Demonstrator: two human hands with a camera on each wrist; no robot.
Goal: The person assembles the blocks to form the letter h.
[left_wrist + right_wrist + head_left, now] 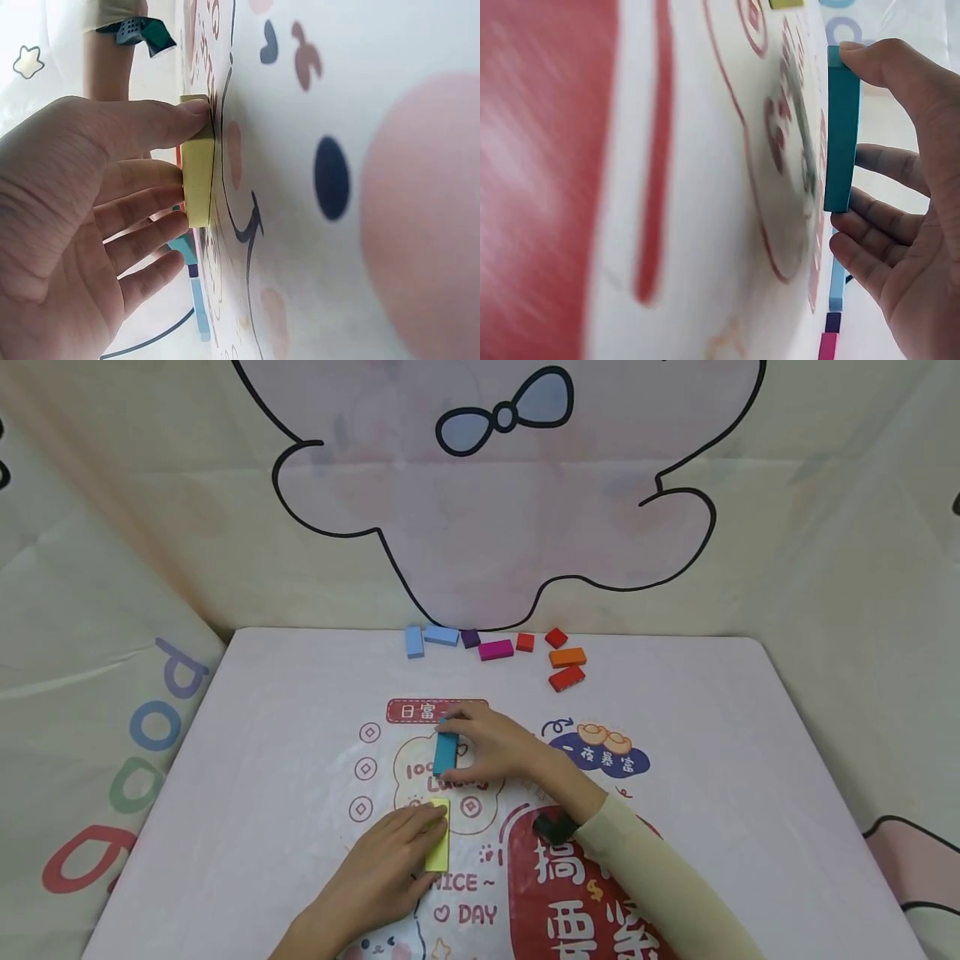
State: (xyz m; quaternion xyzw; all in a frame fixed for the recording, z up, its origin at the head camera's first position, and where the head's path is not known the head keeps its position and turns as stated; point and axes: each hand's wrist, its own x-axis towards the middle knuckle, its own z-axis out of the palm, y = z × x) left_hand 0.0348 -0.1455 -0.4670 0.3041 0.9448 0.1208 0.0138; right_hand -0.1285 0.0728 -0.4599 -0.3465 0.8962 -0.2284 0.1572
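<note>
Near the middle of the table, my left hand (378, 864) holds a yellow block (438, 857) by its ends, thumb at the near end and fingers toward the far one. In the left wrist view, the yellow block (198, 180) stands against the printed table surface. Farther back, my right hand (491, 745) grips a teal block (445, 755) lengthwise between thumb and fingertips. The right wrist view shows the teal block (842, 139) close over the table, thumb on one end and fingers at the other. Teal lies beyond yellow, nearly in line with it.
Along the back edge lie loose blocks: two light blue blocks (442, 636), a dark purple one (470, 638), a magenta one (496, 650), several red blocks (566, 678) and an orange one (567, 657). A printed cloth wall (480, 543) rises behind the white table (712, 735).
</note>
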